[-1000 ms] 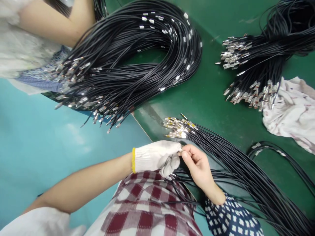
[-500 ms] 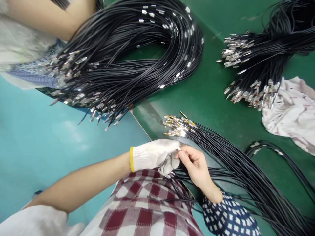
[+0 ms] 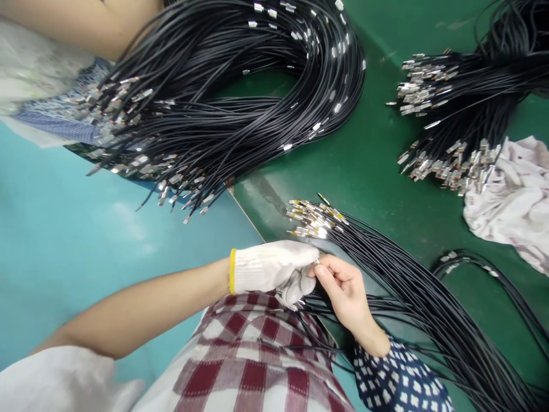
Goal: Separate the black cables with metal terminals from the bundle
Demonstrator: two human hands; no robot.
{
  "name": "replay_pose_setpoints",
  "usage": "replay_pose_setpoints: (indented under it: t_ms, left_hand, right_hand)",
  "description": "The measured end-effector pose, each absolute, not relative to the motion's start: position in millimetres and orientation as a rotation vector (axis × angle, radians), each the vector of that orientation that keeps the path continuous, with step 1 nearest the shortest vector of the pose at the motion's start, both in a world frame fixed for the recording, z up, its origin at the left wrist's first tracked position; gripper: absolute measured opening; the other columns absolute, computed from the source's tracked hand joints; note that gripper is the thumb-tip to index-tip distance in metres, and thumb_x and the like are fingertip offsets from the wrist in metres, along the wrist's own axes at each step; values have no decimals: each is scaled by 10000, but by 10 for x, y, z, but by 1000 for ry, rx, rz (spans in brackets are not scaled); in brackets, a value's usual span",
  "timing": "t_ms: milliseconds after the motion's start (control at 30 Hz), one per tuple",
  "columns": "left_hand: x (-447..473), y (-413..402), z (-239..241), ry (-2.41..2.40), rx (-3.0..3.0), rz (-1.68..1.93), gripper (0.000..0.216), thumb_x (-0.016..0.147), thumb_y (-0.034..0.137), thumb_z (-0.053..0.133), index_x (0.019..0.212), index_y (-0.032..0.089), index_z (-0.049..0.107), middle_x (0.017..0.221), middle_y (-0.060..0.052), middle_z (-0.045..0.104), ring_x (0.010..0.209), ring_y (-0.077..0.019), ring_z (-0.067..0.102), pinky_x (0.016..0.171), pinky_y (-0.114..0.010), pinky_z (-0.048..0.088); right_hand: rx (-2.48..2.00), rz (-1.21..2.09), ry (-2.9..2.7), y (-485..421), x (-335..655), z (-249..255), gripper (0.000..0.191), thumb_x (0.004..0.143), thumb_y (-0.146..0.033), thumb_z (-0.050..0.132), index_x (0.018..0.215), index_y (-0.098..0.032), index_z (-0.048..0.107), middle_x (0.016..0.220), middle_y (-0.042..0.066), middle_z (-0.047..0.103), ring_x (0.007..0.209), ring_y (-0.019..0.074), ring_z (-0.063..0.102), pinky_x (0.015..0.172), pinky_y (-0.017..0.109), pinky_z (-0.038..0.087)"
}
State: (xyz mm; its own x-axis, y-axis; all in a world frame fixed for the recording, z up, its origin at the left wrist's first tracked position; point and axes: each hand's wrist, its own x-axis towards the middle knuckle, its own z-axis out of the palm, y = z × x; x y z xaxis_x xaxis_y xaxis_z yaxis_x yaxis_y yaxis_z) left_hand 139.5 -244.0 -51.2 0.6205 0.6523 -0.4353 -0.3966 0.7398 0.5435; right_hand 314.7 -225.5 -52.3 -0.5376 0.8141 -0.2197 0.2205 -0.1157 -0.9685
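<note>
My left hand (image 3: 274, 269) wears a white knit glove with a yellow cuff and is closed around a small metal cable end. My bare right hand (image 3: 343, 289) pinches the same metal tip from the right, so fingertips of both hands meet. Both hands hover over my lap at the near edge of the green table (image 3: 364, 171). Just beyond them lies a bundle of black cables (image 3: 412, 286) with gold and silver terminals (image 3: 315, 220) fanned out at its end.
A large coil of black cables (image 3: 240, 97) with silver terminals fills the upper left, beside another person's arm (image 3: 86, 23). A second bundle (image 3: 463, 114) and a white rag (image 3: 510, 200) lie at the right. A thin cable loop (image 3: 480, 263) sits near the right edge.
Both hands stay together on the small metal end with only slight finger shifts. The view has drifted a little, moving the cable piles rightward in the picture.
</note>
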Motion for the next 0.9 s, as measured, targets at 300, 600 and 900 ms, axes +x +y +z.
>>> replay_pose_setpoints:
  t_ms: [300, 600, 900]
  left_hand:
    - [1370, -2414, -456, 704, 418, 582, 451, 837, 549, 639, 660, 160, 494, 503, 15, 528, 403, -82, 468, 421, -223, 368]
    - [1346, -2505, -360, 945, 633, 564, 364, 882, 531, 526, 810, 175, 546, 692, 3, 574, 519, -110, 534, 516, -255, 428]
    - [1275, -2940, 33, 1123, 1264, 80, 220, 943, 305, 414, 831, 209, 578, 822, 44, 598, 741, -113, 527, 654, -231, 347]
  right_hand:
    - [-1044, 1848, -1684, -2234, 3187, -515, 322, 954, -377, 580, 721, -169, 655, 664, 26, 641, 605, 131, 551, 573, 223, 444]
    - [-1050, 1956, -1760, -2218, 3272, -408, 331, 992, -394, 511, 790, -167, 642, 703, 9, 612, 639, 125, 519, 608, 234, 411]
    - [-1101, 1841, -2440, -2574, 3433, 49, 241, 994, -270, 495, 789, -205, 604, 675, -28, 574, 621, 122, 493, 641, 256, 369]
